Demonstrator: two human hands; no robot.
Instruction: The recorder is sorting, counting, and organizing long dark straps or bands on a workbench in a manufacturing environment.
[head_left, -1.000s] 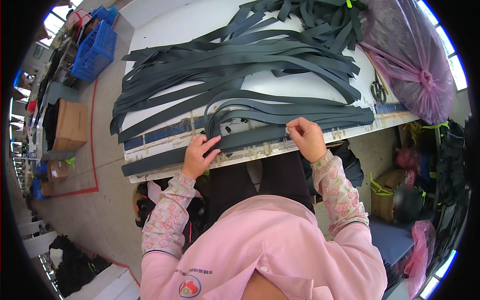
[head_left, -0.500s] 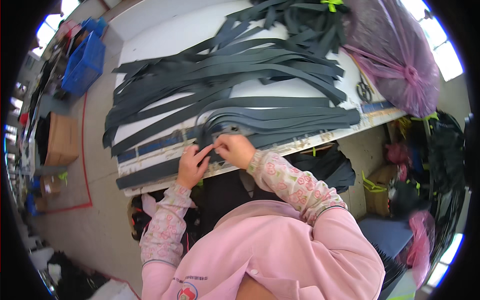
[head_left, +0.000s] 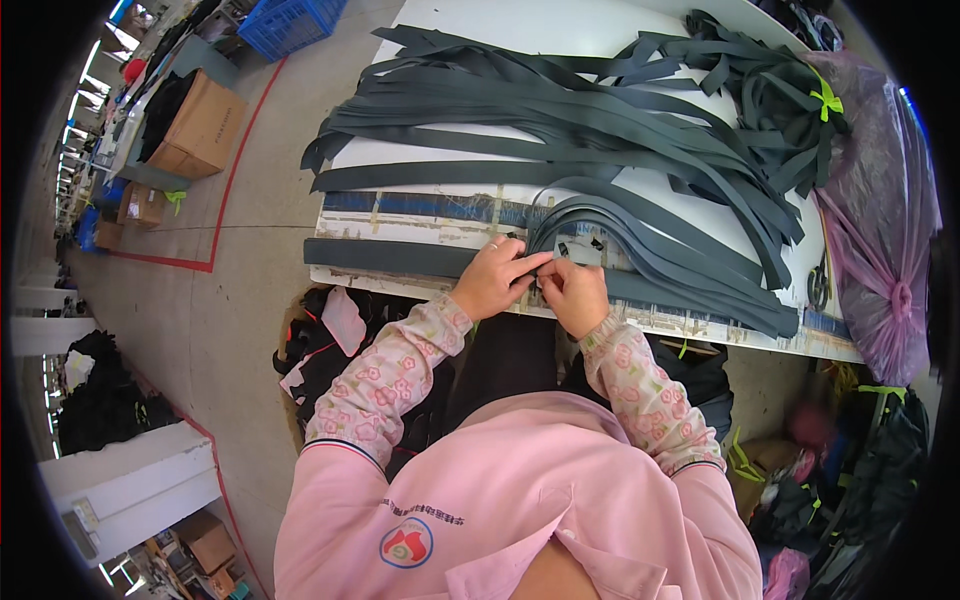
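Observation:
Both hands meet at the front edge of a white table [head_left: 345, 157], over the looped left end of a bundle of dark grey flat straps [head_left: 640, 226]. My left hand [head_left: 492, 278] closes on the straps there, its index finger stretched toward the other hand. Fingertips pinched, my right hand [head_left: 577, 294] grips the same end; the exact bit between the fingers is hidden. One flat strap [head_left: 390, 256] runs left along the table edge beneath my left hand. Behind lie several long loose straps [head_left: 450, 108] in a wide pile.
Black-handled scissors [head_left: 819, 287] lie at the table's right end beside a pink plastic bag [head_left: 885, 220]. A neon yellow tie [head_left: 825, 96] binds another strap heap. Left on the floor side are a cardboard box [head_left: 200, 125] and a blue crate [head_left: 290, 25]. Dark goods sit under the table.
The view has turned, so the table and hands appear farther right. Both hands stay at the bundle's looped end, the left index finger still stretched toward the right hand.

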